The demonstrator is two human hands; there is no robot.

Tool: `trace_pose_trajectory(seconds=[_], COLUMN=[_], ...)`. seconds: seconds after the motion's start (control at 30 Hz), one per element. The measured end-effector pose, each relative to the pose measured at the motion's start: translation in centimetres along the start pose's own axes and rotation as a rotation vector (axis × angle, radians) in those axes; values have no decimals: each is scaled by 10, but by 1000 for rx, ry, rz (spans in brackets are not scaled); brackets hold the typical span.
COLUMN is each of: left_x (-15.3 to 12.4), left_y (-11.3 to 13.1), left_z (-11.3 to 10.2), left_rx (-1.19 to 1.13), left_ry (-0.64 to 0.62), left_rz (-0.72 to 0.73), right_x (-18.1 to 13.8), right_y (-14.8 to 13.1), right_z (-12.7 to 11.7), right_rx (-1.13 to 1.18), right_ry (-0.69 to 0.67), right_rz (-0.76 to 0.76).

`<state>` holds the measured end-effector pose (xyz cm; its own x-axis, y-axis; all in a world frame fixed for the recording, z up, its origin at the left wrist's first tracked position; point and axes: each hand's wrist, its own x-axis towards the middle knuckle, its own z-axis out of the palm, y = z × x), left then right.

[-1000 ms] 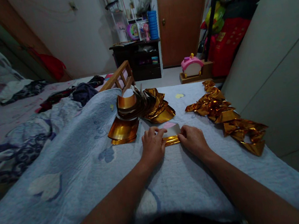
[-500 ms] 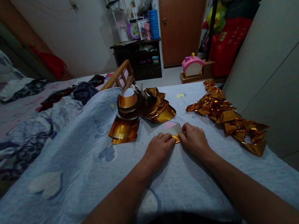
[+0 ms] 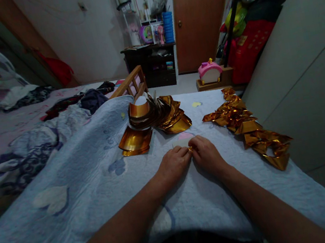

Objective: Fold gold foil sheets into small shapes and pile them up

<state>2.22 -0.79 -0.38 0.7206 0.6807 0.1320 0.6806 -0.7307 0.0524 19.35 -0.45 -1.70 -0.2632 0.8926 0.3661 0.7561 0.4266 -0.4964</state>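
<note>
Right hand (image 3: 205, 153) moved leftward (slightly); it pinches foil (image 3: 190, 149).

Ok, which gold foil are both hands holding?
The mostly hidden piece between left hand and right hand; the fanned stack and the crumpled row lie untouched.

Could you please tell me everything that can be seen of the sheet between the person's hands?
The sheet looks like thin foil paper: a pale grey face shows on the far side, and a small shiny gold bit glints between the hands. It is on or just above the light blue cloth. The left hand and right hand grip its near part and hide much of it, so its full outline cannot be told.
</note>
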Motion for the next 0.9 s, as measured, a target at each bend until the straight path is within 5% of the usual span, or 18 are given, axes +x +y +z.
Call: trace_pose_trajectory(seconds=[0.37,0.67,0.9], left_x=[-6,-8,-11], left_y=[-16,-21,-20], left_z=[9,8,8], left_rx=[-388,-229,-175], left_ry=[166,31,-38], left_rz=[-127,-363,-386], right_x=[1,4,3], right_y=[-2,-22,-28], right_z=[6,4,6], right_rx=[-191,-381,-422], right_ry=[-159,-207,-192], right_rz=[105,174,189])
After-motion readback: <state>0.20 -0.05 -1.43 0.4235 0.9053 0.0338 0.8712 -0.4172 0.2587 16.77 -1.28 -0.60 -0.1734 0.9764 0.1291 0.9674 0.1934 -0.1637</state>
